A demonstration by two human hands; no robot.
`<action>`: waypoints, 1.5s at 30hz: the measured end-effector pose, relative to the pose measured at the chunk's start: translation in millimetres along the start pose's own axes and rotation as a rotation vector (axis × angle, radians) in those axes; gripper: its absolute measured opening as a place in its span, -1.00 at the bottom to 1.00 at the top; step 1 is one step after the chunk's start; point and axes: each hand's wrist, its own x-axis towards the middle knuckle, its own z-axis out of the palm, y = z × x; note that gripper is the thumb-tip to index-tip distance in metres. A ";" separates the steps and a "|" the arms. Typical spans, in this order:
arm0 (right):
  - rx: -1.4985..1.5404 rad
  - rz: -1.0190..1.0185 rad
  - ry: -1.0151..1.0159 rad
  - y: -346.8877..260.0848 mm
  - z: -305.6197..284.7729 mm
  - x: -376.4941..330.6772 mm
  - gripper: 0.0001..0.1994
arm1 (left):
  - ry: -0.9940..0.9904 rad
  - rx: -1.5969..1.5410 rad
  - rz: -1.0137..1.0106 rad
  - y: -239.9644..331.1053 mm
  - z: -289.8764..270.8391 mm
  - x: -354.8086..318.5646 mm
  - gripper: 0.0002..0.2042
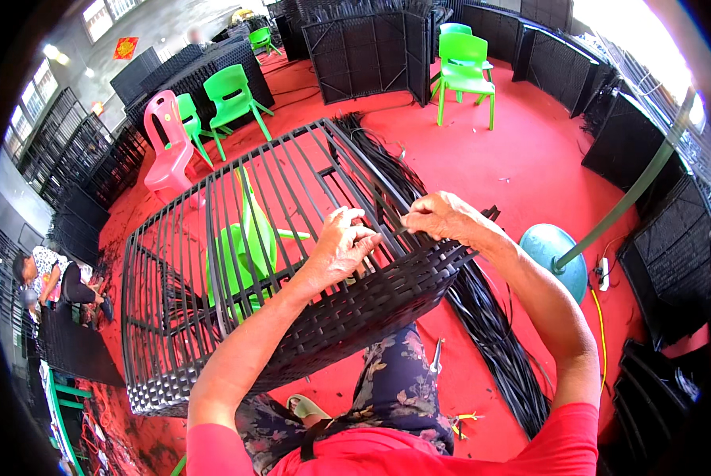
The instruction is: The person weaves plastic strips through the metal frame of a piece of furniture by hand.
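Note:
A black slatted frame (pixel 292 190) stands tilted in front of me, its near side covered by a black woven band (pixel 332 325). Over the frame's near right part, my left hand (pixel 341 247) has its fingers curled and pinched close to the slats; what lies between them is too small to tell. Just to its right, my right hand (pixel 444 217) is closed, thumb against fingers, on what looks like a black flat strip (pixel 400 230) by the frame's corner. A long bundle of loose black strips (pixel 494 349) lies on the floor, passing beneath the frame's right side.
Through the slats shows a green chair (pixel 240 254). A pink chair (pixel 169 147) and green chairs (pixel 230 95) stand beyond. At right, a round teal base (pixel 552 252) carries a slanting pole, beside a yellow cable (pixel 600 333). Another person (pixel 62 282) sits far left. Black woven panels (pixel 363 59) line the room.

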 end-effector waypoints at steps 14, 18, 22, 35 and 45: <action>-0.177 -0.188 0.078 -13.8 22.2 -1.6 -0.76 | 0.047 -0.268 -0.148 6.2 -3.4 2.6 -0.81; 0.087 -0.139 -0.066 -30.9 29.2 -6.2 -0.73 | 0.101 -0.390 -0.180 28.5 -28.7 -13.1 -0.86; 0.135 -0.107 -0.178 -33.4 40.0 3.8 -0.69 | 0.130 -0.418 -0.178 7.6 -35.3 -35.9 -0.78; -0.334 -0.147 -0.021 -51.5 55.9 -3.8 -0.72 | -0.045 -0.153 -0.256 0.8 -30.7 -44.2 -0.77; 0.089 -0.107 -0.199 -82.5 66.5 -6.5 -0.70 | 0.306 -0.114 -0.156 11.4 -53.2 -68.9 -0.82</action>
